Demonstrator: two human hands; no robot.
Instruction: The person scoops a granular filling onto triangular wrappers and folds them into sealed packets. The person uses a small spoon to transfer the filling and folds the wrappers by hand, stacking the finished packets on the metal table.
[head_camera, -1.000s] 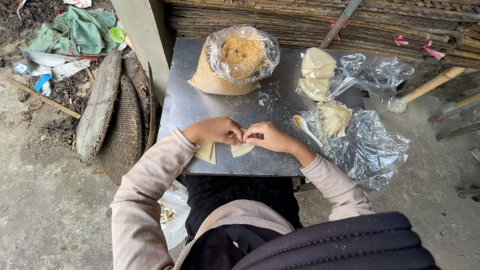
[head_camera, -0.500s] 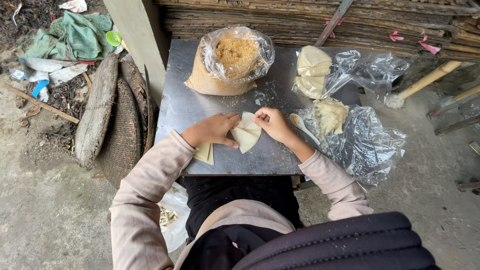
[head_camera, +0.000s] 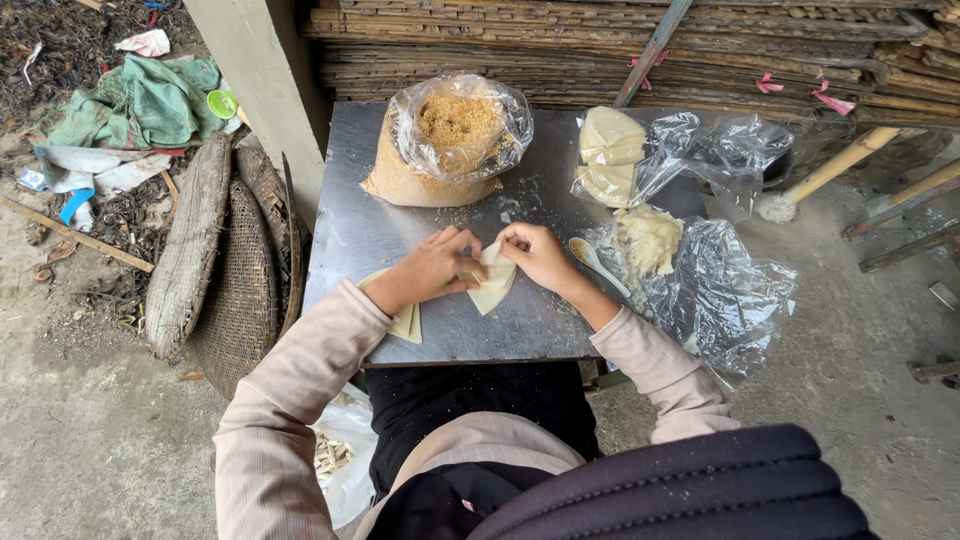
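Observation:
Both my hands meet over the middle of a small grey metal table (head_camera: 340, 240). My left hand (head_camera: 432, 268) and my right hand (head_camera: 535, 255) together pinch a pale, thin folded dough wrapper (head_camera: 494, 287), held just above the tabletop. Under my left forearm lies another folded pale wrapper (head_camera: 406, 322) near the table's front edge. A white spoon (head_camera: 597, 264) rests just right of my right wrist, beside a lump of pale dough on clear plastic (head_camera: 650, 240).
An open plastic bag of brown crumbly filling (head_camera: 455, 140) stands at the table's back. A clear bag with stacked pale wrappers (head_camera: 610, 155) lies back right. Woven baskets and a wooden slab (head_camera: 215, 260) lean left of the table. Stacked bamboo slats (head_camera: 560, 40) run behind.
My hands moved from the table's front edge toward its middle, lifting and unfolding the wrapper. Now both hands pinch its top corner closer together.

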